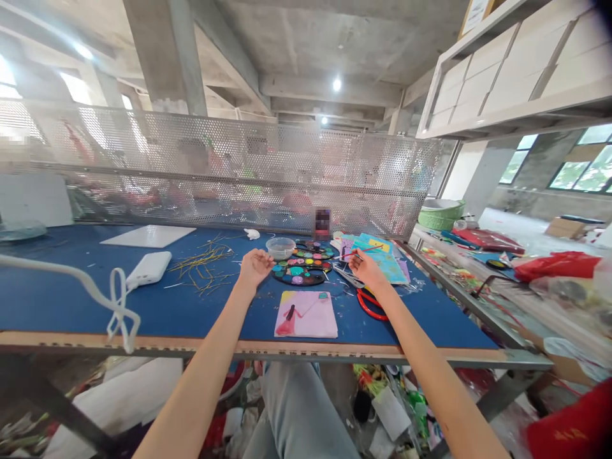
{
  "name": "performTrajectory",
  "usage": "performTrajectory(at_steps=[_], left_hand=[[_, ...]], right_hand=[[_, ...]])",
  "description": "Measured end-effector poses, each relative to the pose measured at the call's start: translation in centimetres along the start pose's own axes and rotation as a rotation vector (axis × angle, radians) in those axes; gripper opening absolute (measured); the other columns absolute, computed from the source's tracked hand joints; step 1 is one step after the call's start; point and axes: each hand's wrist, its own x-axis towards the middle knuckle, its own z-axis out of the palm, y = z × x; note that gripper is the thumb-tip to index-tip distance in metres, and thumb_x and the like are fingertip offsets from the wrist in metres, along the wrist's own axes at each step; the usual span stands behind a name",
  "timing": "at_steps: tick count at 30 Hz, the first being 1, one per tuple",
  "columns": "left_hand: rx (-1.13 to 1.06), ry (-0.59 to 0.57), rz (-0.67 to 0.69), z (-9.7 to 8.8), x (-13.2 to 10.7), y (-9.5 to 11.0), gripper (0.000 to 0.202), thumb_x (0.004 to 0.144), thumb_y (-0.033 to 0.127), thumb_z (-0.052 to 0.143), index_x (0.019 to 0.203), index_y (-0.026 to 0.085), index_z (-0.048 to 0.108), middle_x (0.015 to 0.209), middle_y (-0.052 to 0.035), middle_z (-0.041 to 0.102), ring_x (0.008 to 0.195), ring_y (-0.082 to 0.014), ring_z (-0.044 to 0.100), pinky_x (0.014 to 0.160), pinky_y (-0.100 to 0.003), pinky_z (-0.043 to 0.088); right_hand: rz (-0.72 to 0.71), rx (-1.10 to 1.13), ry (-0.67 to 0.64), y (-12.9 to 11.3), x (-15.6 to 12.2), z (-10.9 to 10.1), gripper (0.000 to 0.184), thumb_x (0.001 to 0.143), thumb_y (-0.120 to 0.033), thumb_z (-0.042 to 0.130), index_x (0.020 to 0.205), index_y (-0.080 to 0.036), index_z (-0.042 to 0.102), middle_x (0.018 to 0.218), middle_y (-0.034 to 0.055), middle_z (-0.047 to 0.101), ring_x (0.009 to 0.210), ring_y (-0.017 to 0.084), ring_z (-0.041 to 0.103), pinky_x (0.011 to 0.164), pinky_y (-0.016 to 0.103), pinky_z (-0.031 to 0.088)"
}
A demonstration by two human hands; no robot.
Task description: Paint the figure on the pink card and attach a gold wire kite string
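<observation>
My right hand (366, 266) is closed in a pinch around a thin red paintbrush (348, 255), above the right side of the paint palettes. My left hand (257, 264) has its fingers curled in beside a clear plastic bowl (280, 247); whether anything is in them is hidden. Between the hands lie dark paint palettes (313, 278) with wells of several colours. Nearer to me, a small square painting (306, 315) lies flat, showing a figure in a red dress on pink. Scissors with red handles (371, 306) rest under my right wrist.
Painted sheets (389, 264) are piled to the right. Dry yellow twigs (203, 261), a white power bank (149, 269) with a looped cable, and a white board (149, 235) lie to the left. A perforated metal screen (229, 172) stands behind the blue table (191, 312).
</observation>
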Motion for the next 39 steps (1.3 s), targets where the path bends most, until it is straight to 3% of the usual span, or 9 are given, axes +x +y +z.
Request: performTrajectory(at_steps=[5,9,13,15,17,20,29,39], left_hand=[[0.003,-0.035,0.036,-0.6,-0.4,0.4,0.031,0.067,0.014,0.053,0.046,0.021,0.030,0.041,0.0018,0.033,0.043,-0.0113,0.041,0.047,-0.022,0.039],[-0.002,-0.020,0.064,-0.8,-0.5,0.5,0.037,0.071,0.019,0.053,0.047,0.021,0.025,0.039,0.0030,0.028,0.042,-0.0109,0.039,0.046,-0.021,0.037],[0.034,0.019,0.070,-0.6,-0.2,0.3,0.030,0.077,0.019,0.057,0.052,0.021,0.039,0.040,0.0054,0.035,0.039,-0.0086,0.040,0.044,-0.020,0.038],[0.067,0.048,0.065,-0.5,0.1,0.1,0.020,0.077,0.016,0.060,0.060,0.018,0.052,0.043,0.0051,0.045,0.040,-0.0078,0.046,0.046,-0.019,0.041],[0.100,0.068,0.057,-0.3,0.3,-0.2,0.008,0.077,0.011,0.063,0.071,0.016,0.061,0.051,0.0022,0.059,0.045,-0.0079,0.055,0.049,-0.018,0.045],[0.142,0.064,0.044,-0.3,0.6,-0.8,0.007,0.077,0.007,0.066,0.081,0.013,0.068,0.064,-0.0022,0.069,0.053,-0.0091,0.063,0.055,-0.018,0.050],[0.189,0.056,0.031,-0.6,0.9,-1.4,0.008,0.078,0.005,0.067,0.080,0.013,0.068,0.064,-0.0019,0.071,0.053,-0.0089,0.064,0.057,-0.017,0.052],[0.152,0.049,-0.009,-0.2,0.3,-0.8,0.008,0.077,0.009,0.060,0.080,0.011,0.067,0.061,-0.0040,0.069,0.051,-0.0121,0.064,0.053,-0.021,0.051]], right_hand=[[0.001,0.047,0.003,-0.2,0.2,-0.4,0.012,0.088,-0.019,0.069,0.078,-0.020,0.062,0.062,-0.0023,0.063,0.057,0.009,0.063,0.056,0.017,0.058],[0.000,0.057,0.002,-0.3,0.4,-0.6,0.013,0.087,-0.020,0.070,0.078,-0.020,0.061,0.062,-0.0028,0.061,0.055,0.009,0.061,0.055,0.017,0.058],[0.000,0.053,-0.007,-0.2,0.5,-0.6,0.013,0.087,-0.021,0.070,0.078,-0.020,0.061,0.062,-0.0032,0.060,0.054,0.008,0.060,0.054,0.016,0.057],[0.004,0.054,-0.009,-0.1,0.4,-0.5,0.013,0.089,-0.020,0.069,0.078,-0.020,0.061,0.061,-0.0030,0.060,0.054,0.008,0.060,0.054,0.016,0.057],[0.008,0.055,-0.007,-0.1,0.3,-0.4,0.014,0.090,-0.020,0.066,0.077,-0.020,0.061,0.060,-0.0028,0.060,0.055,0.008,0.060,0.054,0.016,0.057],[0.013,0.054,-0.003,-0.1,0.2,-0.5,0.013,0.091,-0.020,0.065,0.078,-0.020,0.061,0.061,-0.0030,0.060,0.055,0.008,0.061,0.054,0.016,0.057],[0.002,0.060,0.045,-0.4,0.1,-0.7,0.016,0.094,-0.020,0.061,0.078,-0.020,0.063,0.060,-0.0026,0.064,0.055,0.009,0.062,0.054,0.017,0.058],[0.018,0.037,0.040,-0.7,-0.3,-0.2,0.019,0.097,-0.017,0.053,0.092,-0.021,0.071,0.085,0.0030,0.078,0.074,0.011,0.072,0.066,0.017,0.060]])
